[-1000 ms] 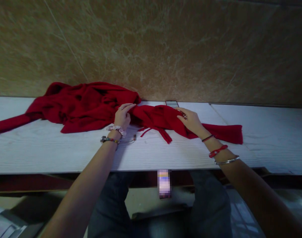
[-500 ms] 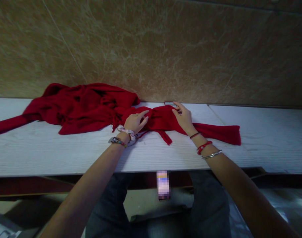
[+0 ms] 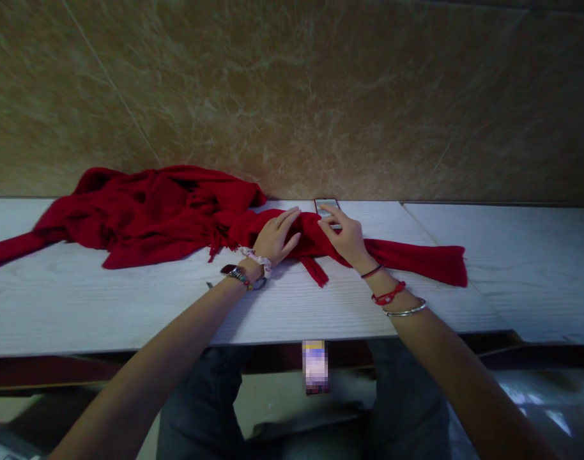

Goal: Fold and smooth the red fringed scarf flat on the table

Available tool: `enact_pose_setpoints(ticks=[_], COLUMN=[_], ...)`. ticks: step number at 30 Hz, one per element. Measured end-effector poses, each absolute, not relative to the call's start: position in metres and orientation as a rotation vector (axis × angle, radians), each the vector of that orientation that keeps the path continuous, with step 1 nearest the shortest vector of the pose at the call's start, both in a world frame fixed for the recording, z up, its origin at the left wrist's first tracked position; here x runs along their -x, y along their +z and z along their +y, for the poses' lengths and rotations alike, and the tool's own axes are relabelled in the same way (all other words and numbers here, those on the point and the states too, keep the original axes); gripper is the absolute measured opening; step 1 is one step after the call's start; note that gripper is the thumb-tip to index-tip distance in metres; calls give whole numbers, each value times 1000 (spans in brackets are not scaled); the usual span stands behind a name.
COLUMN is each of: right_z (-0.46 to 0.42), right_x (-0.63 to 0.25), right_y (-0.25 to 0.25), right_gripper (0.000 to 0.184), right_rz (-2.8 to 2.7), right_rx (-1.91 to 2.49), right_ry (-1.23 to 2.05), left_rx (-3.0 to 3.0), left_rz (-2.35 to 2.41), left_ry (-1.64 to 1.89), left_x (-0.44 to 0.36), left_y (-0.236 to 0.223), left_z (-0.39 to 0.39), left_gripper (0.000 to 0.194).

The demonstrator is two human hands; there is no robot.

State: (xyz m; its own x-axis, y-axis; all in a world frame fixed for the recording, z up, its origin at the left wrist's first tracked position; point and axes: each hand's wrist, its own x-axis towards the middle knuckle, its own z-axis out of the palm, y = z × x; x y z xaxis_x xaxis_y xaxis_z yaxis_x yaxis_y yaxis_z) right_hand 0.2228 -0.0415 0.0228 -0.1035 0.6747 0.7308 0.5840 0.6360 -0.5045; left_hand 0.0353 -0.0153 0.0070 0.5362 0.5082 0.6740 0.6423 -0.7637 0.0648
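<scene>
A rumpled red fringed cloth (image 3: 153,211) lies across the white tabletop, bunched at the left, with a long strip reaching to the right. My left hand (image 3: 275,236) rests on its narrower middle part, fingers stretched out and thumb apart. Over the same part, further right, my right hand (image 3: 347,237) has bent fingers, with a gap showing between thumb and forefinger. Part of the cloth passes under both hands. Just behind my right fingers, a phone with a red edge (image 3: 326,206) lies by the wall, partly covered by the hand.
A brown marbled wall (image 3: 273,96) rises along the back edge of the white tabletop (image 3: 129,306). The table's front edge runs close to my legs (image 3: 196,396). A blurred-out rectangular item (image 3: 315,367) appears below that edge.
My hands have come closer together: the left moved right along the cloth, the right moved slightly left. The middle of the cloth looks narrower and more gathered, and more of the phone shows.
</scene>
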Motion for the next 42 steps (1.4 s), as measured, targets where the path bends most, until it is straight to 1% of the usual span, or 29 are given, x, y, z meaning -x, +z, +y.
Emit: enact_pose_setpoints(ticks=[3,9,13,16,18,23,28,32,34,38,42], right_z=[-44,-50,-52,-50,-48,-45,-44,-44,-45,-49,-50], right_x=[-229,-228,-225,-225,-225,-223,-225,-229,-229,-225,-224], right_y=[27,35,36,31,27,22,23,26,27,29,28], right_gripper=[27,7,15,12,8,10,10,8,7,11,6], right_rz=[-1773,-2003,-2061,-2075,-2111,-2092,-2048,-2045,-2038,-2034,-2079], right_rx=[1073,1259,1268,1277,1269,1263,1246,1248,1241,1152,1154], right_ry=[186,278,119,70,100,154,237,222,222,292,317], left_rx=[2586,2468,2454,2482,2526,2596,2610,2596,2584,2586,2575], left_rz=[-989,-1071,-1122,-1105,-1076,-1103,-1085,-1051,-1049,-1047,-1074], left_ry=[-955,-1075,-1126,-1125,-1116,-1038,-1191,-1251,-1270,-1288,-1282], left_x=[-38,-24,-21,-25,-30,-36,-33,-31,-32,-33,-33], left_y=[6,6,10,11,11,7,5,6,7,7,8], left_z=[-17,-26,-27,-29,-31,-31,-26,-26,-27,-28,-30], left_gripper=[40,27,27,30,31,33,24,20,19,20,22])
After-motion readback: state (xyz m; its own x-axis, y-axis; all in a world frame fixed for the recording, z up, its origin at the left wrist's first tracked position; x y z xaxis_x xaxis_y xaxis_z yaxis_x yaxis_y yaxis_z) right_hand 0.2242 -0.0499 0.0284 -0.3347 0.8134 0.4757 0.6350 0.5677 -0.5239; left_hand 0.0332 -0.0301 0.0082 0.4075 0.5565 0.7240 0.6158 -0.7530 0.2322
